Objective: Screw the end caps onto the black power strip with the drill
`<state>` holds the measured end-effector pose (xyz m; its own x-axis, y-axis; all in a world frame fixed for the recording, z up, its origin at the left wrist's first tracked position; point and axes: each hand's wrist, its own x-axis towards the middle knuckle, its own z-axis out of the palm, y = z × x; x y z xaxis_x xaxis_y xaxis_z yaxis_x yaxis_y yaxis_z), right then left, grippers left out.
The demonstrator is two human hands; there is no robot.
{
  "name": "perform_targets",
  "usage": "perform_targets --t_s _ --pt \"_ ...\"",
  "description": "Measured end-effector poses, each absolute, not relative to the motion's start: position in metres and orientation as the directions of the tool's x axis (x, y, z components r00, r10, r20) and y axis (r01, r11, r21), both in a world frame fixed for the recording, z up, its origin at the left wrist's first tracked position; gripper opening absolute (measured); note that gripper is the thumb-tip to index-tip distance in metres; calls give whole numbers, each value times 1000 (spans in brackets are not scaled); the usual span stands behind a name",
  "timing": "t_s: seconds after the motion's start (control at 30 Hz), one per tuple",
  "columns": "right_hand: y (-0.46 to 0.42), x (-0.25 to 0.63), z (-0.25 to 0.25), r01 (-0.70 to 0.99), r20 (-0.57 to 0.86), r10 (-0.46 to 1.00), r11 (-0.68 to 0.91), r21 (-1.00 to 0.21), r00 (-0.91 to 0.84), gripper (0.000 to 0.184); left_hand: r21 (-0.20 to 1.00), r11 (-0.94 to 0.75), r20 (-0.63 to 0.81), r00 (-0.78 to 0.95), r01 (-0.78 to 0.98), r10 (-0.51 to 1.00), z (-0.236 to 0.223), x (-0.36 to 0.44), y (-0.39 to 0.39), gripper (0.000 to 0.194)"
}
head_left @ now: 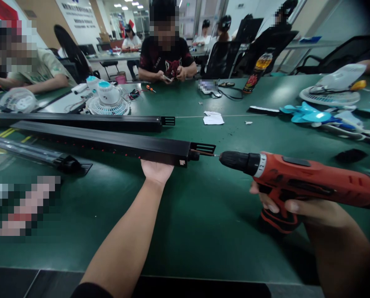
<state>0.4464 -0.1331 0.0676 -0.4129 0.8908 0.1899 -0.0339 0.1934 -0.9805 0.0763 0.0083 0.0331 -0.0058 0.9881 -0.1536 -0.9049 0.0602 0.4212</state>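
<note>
My right hand (296, 207) is wrapped round the handle of a red and black cordless drill (315, 176), whose chuck and bit point left. Close to the bit's tip is the slotted end of a long black bar (129, 142), with a short cable stub beside it; whether the tip touches cannot be made out. Under the bar's near end, my left hand (157, 170) supports it with the palm up, fingers hidden behind it. A similar black bar (110, 121) lies just beyond.
White fan parts (108, 97) sit at the back left, a drink bottle (258, 72) at the back right. Blue fan blades (312, 112) lie on the right of the green table (197, 231). White paper (213, 118) lies mid-table. Another person (166, 58) works opposite.
</note>
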Motion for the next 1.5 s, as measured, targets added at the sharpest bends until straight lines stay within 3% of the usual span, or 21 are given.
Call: perform_targets --t_s 0.13,0.33,0.5,0.93,1.5 --pt "-134 451 67 -24 148 901 152 -988 -408 53 407 55 -158 -11 -912 987 33 76 7 51" --pt "-134 444 67 -68 196 918 184 -981 -346 32 388 66 -187 -8 -919 982 38 78 5 53" --pt "-132 440 68 -59 184 929 174 -983 -321 26 406 61 -178 -14 -912 984 36 77 8 48" --pt "-134 442 70 -58 151 914 139 -989 -378 29 413 44 -151 -21 -910 988 34 77 9 50" --pt "-137 446 64 -29 165 943 164 -986 -288 34 403 43 -152 -20 -914 988 31 77 9 44"
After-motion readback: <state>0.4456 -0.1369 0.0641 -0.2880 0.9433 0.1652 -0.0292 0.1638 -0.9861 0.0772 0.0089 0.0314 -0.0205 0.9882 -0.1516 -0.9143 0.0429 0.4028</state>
